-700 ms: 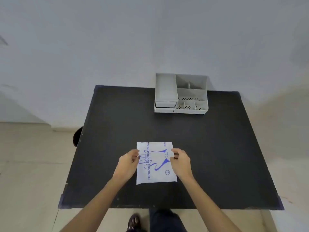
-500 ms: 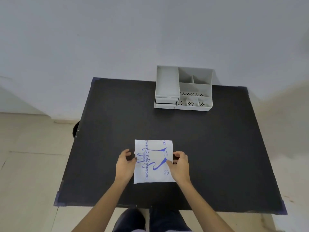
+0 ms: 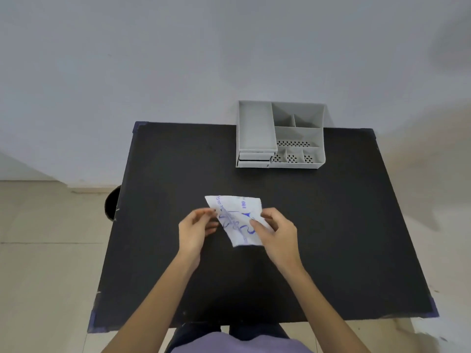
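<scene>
Two hands, the left hand (image 3: 195, 231) and right hand (image 3: 276, 231), pinch a white glove packet (image 3: 238, 215) above a black table (image 3: 318, 225), far from the grey organizer (image 3: 280, 135)

Print on packet (image 3: 237, 224) blurred, unreadable; right hand (image 3: 276, 231) covers its near corner; forearms (image 3: 158, 301) cut by bottom edge.

- Soft, even, fairly bright light over the table (image 3: 331, 225).
- Faint shadows on the wall (image 3: 433, 110) right of it.
- Edges bend; packet (image 3: 239, 207) blurred.
</scene>
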